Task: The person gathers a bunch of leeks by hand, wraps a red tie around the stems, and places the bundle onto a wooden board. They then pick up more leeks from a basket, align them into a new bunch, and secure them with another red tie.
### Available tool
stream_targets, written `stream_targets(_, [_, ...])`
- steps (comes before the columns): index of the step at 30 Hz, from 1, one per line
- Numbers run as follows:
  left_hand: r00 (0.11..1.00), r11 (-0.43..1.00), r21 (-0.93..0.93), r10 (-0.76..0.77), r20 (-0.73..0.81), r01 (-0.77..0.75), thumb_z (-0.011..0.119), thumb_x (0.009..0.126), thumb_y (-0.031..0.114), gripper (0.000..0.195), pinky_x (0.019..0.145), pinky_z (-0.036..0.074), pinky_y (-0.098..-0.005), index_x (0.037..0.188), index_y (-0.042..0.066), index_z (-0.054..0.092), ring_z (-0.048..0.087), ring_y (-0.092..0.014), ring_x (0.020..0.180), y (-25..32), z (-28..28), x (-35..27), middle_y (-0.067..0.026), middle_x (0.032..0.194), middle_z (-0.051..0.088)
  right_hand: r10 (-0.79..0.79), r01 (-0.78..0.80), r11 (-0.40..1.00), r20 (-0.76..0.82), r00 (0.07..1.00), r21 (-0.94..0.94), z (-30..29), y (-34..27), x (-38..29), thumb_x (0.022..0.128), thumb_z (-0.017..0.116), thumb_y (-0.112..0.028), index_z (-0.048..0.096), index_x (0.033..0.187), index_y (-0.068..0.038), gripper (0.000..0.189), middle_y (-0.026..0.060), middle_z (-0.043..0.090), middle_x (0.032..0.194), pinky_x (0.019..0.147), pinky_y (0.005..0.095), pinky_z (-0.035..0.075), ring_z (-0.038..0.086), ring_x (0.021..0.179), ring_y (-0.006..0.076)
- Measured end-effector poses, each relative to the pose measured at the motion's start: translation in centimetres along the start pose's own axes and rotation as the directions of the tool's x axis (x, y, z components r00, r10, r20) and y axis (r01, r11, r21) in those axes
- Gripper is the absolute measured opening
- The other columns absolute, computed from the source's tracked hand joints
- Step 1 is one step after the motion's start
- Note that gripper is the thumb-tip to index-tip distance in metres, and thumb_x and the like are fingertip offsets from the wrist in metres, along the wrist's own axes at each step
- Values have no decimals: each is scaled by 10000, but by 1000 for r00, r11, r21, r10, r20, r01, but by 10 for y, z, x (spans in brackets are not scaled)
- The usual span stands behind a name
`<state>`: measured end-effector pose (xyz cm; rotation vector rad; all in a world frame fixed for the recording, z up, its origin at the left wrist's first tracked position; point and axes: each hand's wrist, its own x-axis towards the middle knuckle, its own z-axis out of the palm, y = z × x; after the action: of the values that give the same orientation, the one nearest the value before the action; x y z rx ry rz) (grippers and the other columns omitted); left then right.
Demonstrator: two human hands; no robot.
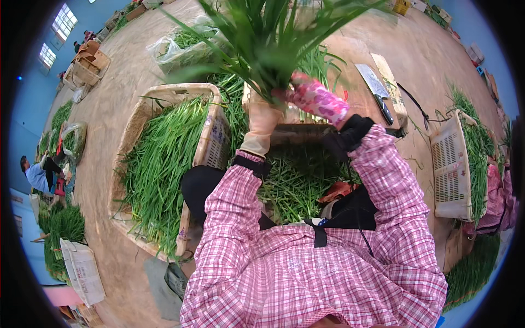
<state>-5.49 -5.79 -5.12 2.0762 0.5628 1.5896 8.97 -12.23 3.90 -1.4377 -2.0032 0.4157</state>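
Note:
A bunch of long green leaves, likely Chinese chives point(262, 49), stands upright above the near edge of a low wooden board point(348, 74), its leaf tips blurred. My left hand point(264, 117), in a pale translucent glove, is closed around its base. My right hand point(316, 100), in a pink patterned glove, touches the same base from the right; its fingertips are partly hidden by leaves. More green stalks point(318, 65) lie on the board behind the hands. A cleaver with a black handle point(375, 88) rests on the board's right side.
A plastic crate point(133, 135) full of green leaves stands at my left. Cut greens point(291, 184) cover the ground between my legs. Behind the crate is a plastic-lined container point(184, 57) of greens. Another crate point(451, 168) stands at right. A person point(37, 174) sits far left.

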Motion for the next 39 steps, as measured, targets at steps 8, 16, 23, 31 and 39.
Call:
stream_targets(8, [651, 376, -593, -670, 357, 712, 725, 784, -16, 417, 683, 609, -324, 1185, -19, 609, 700, -197, 819, 31, -28, 11, -107, 1018, 698, 401, -393, 912, -66, 913, 115, -9, -25, -34, 813, 762, -435, 410, 1428, -14, 825, 191, 503, 1412, 1053, 371, 441, 538, 1250, 296])
stream_targets(16, [498, 217, -459, -539, 679, 861, 735, 822, 196, 499, 715, 598, -348, 1276, 49, 589, 700, -195, 860, 64, -19, 56, -65, 1060, 708, 510, -473, 754, 48, 859, 456, 16, -19, -35, 807, 797, -289, 628, 1018, 50, 434, 69, 673, 725, 577, 272, 496, 636, 659, 144])
stream_targets(23, [537, 309, -442, -410, 737, 842, 638, 892, 541, 690, 1004, 463, -396, 1304, -1, 525, 578, -257, 1157, -18, -6, 117, -137, 1268, 602, 537, -470, 722, 16, 843, 508, -14, 17, 5, 917, 620, -154, 728, 1101, -116, 217, 91, 697, 953, 649, 320, 547, 670, 826, 187])
stream_targets(31, [465, 762, 622, -624, 628, 182, 552, 958, 357, 411, 907, 487, -395, 1209, 37, 609, 636, -339, 1052, -25, 0, 64, -186, 1090, 679, 869, -709, 238, 182, 461, 664, 8, 39, -21, 827, 753, -207, 665, 971, -7, 262, 89, 618, 1005, 610, 378, 602, 601, 924, 228])
stream_targets(39, [566, 795, 554, -583, 583, 248, 444, 1010, 459, 512, 674, 522, -386, 957, 4, 674, 696, -305, 772, -42, 18, 77, -159, 788, 702, 800, -731, 291, 262, 540, 617, 14, 42, -22, 842, 742, -258, 658, 958, 21, 313, 88, 623, 836, 512, 368, 562, 623, 659, 236])
